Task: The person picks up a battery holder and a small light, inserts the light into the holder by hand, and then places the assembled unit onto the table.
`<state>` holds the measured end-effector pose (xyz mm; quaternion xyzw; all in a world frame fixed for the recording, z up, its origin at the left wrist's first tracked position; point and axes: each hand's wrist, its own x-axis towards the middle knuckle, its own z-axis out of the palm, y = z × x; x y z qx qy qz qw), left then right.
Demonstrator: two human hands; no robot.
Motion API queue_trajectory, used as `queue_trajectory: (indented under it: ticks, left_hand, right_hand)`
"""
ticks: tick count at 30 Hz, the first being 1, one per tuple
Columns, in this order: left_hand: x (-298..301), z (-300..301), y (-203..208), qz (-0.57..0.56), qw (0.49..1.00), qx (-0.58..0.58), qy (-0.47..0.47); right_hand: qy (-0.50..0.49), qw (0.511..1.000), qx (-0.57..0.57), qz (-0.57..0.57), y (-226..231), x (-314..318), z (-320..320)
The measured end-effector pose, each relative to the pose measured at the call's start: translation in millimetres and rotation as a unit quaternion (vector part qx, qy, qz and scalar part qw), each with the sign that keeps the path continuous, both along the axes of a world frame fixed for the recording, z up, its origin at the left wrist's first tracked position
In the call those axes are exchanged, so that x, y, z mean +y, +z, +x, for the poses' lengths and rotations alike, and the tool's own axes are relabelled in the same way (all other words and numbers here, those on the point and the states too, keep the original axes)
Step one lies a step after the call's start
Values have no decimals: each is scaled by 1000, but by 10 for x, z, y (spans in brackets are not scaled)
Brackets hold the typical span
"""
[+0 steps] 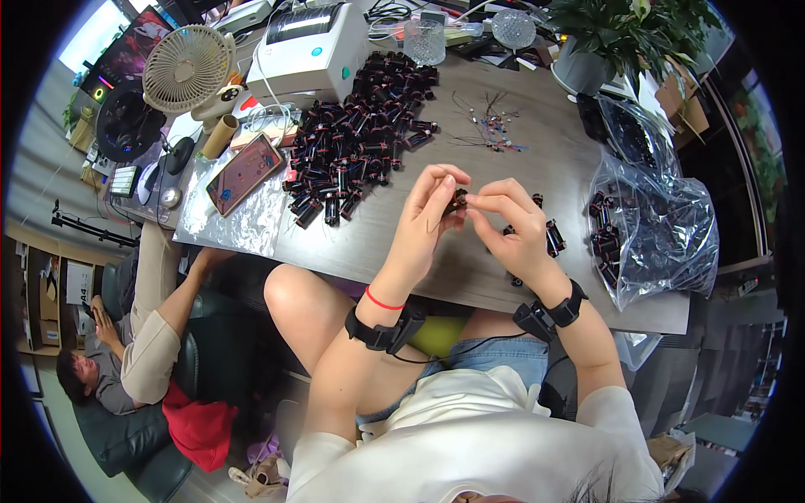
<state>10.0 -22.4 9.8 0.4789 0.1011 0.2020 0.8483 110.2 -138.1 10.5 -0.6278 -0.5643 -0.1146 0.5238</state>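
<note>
Above the front part of the table, my left hand (426, 205) is closed round a small black part (457, 202), mostly hidden by the fingers. It looks like one of the black cylinders with thin wires. My right hand (513, 225) meets it from the right, thumb and forefinger pinched at its end. Just beyond my right hand lie a few black cylinders (554, 239), partly covered by it. A large heap of the same wired black cylinders (348, 147) spreads to the left of my hands. Farther back is a loose scatter of thin wires with small coloured ends (495, 126).
A clear plastic bag (662, 230) with more black cylinders lies at the right. On the left are a phone (245, 174) on clear plastic, a cardboard tube (220, 137), a fan (189, 69) and a white printer (306, 54). A potted plant (583, 67) stands behind. Another person (151, 352) sits at left.
</note>
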Motion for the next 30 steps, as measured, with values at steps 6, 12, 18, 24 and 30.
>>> queue_trajectory:
  ticks: [6,12,18,24,30]
  left_hand:
    - [16,-8,17,-85,996,-39,-11]
    - [59,34,-235,16,1000,5,-4]
    - [-32,40,-131,32,997,7,68]
    - [3,24,-169,2,999,5,-33]
    - [-1,19,-180,-47,995,-10,-89]
  right_hand:
    - [-1,998,67,-4,-54,5,24]
    - [26,988,153,-22,-102,20,27]
    - [33,986,163,-30,-119,10,12]
    - [45,973,225,7,-115,11,35]
    - [40,963,257,68,-67,37,-19]
